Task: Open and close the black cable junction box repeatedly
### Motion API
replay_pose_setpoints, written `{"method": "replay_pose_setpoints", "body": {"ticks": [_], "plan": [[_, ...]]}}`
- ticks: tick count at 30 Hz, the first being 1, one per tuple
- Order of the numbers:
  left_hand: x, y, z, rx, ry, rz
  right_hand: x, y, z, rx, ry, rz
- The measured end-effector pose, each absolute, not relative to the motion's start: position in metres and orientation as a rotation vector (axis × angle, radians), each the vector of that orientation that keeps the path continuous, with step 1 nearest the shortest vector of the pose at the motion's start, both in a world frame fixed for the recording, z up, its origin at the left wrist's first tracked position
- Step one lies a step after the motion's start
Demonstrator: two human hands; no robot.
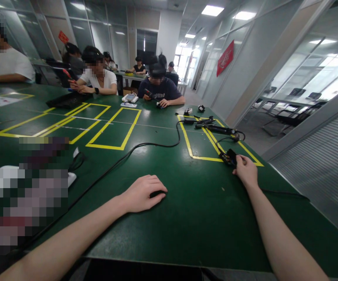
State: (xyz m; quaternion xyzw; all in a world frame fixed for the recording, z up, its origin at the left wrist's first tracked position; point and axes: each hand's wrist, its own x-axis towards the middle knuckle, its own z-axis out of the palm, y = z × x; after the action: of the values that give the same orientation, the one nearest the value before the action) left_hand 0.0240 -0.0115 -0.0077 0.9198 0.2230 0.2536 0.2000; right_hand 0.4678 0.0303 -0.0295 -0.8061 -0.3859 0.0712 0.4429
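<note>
My left hand rests palm down on the green table. Its fingers lie loosely together, the thumb sits apart, and nothing is in it. Farther to the right, my right hand pinches the near end of a small black electronic part with a cable on it. The fingertips partly hide this part, so its exact kind cannot be told. Just beyond it lies a black rod-shaped device with a looped cable, beside a dark tangle of small black pieces.
Yellow tape marks rectangles on the table. A long black cable runs across it. Two small black-and-white items sit at the far right. A black tray and a white device stand near other people across the table.
</note>
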Motion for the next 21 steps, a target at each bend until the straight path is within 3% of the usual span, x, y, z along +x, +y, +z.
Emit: {"method": "replay_pose_setpoints", "body": {"ticks": [13, 21], "plan": [[0.024, -0.013, -0.004, 2.552, 0.633, 0.689, 0.472, 0.031, -0.032, -1.969, -0.869, 0.283], [0.024, -0.012, -0.005, 2.553, 0.610, 0.698, 0.480, 0.032, -0.035, -1.941, -1.228, -0.233]]}}
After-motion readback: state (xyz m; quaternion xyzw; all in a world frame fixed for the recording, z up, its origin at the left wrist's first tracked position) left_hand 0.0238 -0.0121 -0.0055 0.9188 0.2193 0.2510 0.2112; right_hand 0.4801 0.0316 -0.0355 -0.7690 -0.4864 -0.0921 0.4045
